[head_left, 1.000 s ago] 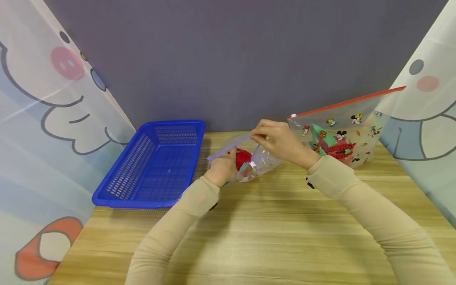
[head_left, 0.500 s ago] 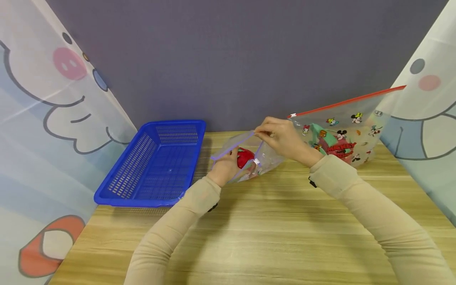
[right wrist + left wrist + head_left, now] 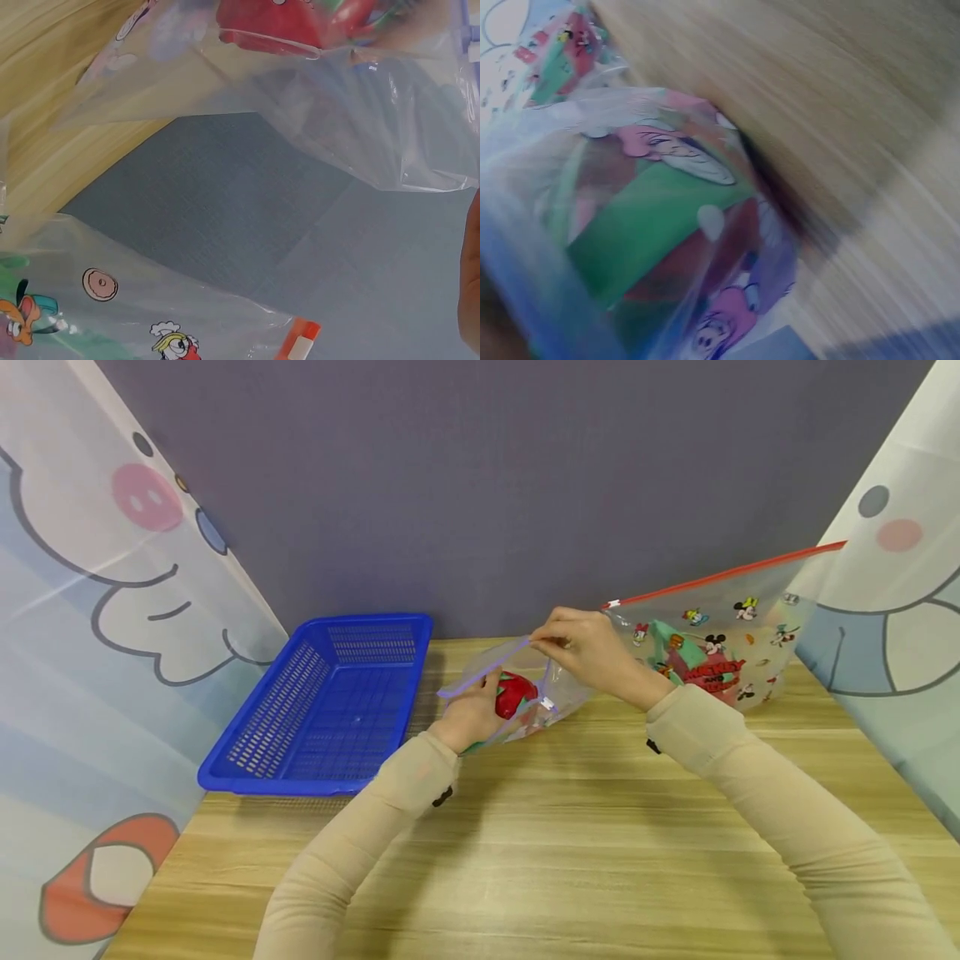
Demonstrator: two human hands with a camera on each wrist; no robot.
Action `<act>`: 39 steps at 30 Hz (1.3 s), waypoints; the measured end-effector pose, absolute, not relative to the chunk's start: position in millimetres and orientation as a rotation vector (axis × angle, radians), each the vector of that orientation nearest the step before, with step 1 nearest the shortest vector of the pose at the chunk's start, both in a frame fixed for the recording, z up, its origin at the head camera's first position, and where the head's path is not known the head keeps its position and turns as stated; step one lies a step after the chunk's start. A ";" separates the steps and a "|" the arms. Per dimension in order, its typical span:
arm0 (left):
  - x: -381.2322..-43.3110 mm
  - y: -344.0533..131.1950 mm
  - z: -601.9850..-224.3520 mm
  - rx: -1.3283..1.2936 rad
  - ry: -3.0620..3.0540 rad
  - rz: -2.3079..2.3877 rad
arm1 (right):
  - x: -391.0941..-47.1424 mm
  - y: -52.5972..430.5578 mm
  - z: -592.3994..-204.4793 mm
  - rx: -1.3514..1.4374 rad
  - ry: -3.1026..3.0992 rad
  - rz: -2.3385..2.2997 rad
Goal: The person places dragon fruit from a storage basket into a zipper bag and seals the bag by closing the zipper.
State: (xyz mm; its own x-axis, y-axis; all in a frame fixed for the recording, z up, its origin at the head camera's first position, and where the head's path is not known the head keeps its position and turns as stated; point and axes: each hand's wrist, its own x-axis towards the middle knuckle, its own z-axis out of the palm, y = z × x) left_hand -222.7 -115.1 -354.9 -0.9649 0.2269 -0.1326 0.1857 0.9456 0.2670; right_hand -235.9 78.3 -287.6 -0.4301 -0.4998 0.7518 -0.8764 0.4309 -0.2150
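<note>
A clear zip bag (image 3: 570,693) with a purple seal and white slider stands with its mouth apart, tilted toward me. My right hand (image 3: 588,652) pinches the purple edge at the upper right of the mouth. My left hand (image 3: 468,714) reaches into the mouth from the left, beside a shiny red and green thing (image 3: 514,695) whose kind I cannot make out. Most of the left fingers are hidden, so their grip does not show. Through the printed plastic in the left wrist view, a green strip (image 3: 656,225) crosses dark red. The right wrist view shows red contents (image 3: 270,22) behind the plastic.
A blue plastic basket (image 3: 356,718) with slotted walls stands to the left. On the right, a cartoon-printed bag (image 3: 757,643) with a red zip holds green and red things. A grey panel (image 3: 480,493) rises behind the wooden table (image 3: 570,860); printed curtains (image 3: 900,610) flank it.
The bag's mouth has shifted slightly, and more of the red and green thing shows beside the left hand. The right hand keeps its pinch on the purple edge with only small movement.
</note>
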 end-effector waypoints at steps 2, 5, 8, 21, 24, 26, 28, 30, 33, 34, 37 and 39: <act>-217.3 -117.4 -350.3 0.393 2.964 0.396 | -235.6 77.8 -287.6 1.142 -2.092 0.829; -205.3 -122.2 -340.0 0.539 3.019 0.422 | -235.3 77.3 -287.0 1.112 -2.109 0.865; -191.8 -129.4 -325.8 0.649 3.081 0.470 | -236.2 77.1 -287.3 1.081 -2.126 0.889; -188.7 -195.0 -292.4 0.815 3.007 0.678 | -242.0 80.2 -286.2 1.001 -2.160 0.934; -193.0 -202.8 -295.3 0.837 2.992 0.600 | -242.6 80.4 -285.4 1.006 -2.164 0.935; -193.6 -202.4 -298.2 0.848 3.006 0.594 | -242.3 80.8 -285.1 1.004 -2.166 0.931; -193.0 -198.5 -302.2 0.860 3.031 0.608 | -242.1 81.5 -285.0 1.001 -2.161 0.925; -191.1 -192.8 -306.3 0.884 3.051 0.626 | -241.9 82.0 -285.1 1.000 -2.156 0.916; -186.9 -184.4 -314.0 1.003 3.079 0.601 | -241.4 82.6 -285.3 1.007 -2.156 0.910; -185.1 -182.0 -316.4 1.065 3.089 0.587 | -241.1 82.7 -285.3 1.009 -2.161 0.910; -180.3 -176.2 -323.4 1.266 3.122 0.567 | -240.2 83.1 -285.6 1.012 -2.182 0.907; -177.8 -172.9 -327.3 1.376 3.133 0.573 | -240.1 83.5 -286.1 1.010 -2.191 0.910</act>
State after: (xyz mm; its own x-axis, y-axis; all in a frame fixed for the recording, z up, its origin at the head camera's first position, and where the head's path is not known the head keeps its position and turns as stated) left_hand -177.8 -172.9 -327.3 -0.6408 0.6440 0.4179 0.7503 0.6408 0.1629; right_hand -240.1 83.5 -286.1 -0.5623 -0.4262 0.7086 -0.8028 0.4869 -0.3442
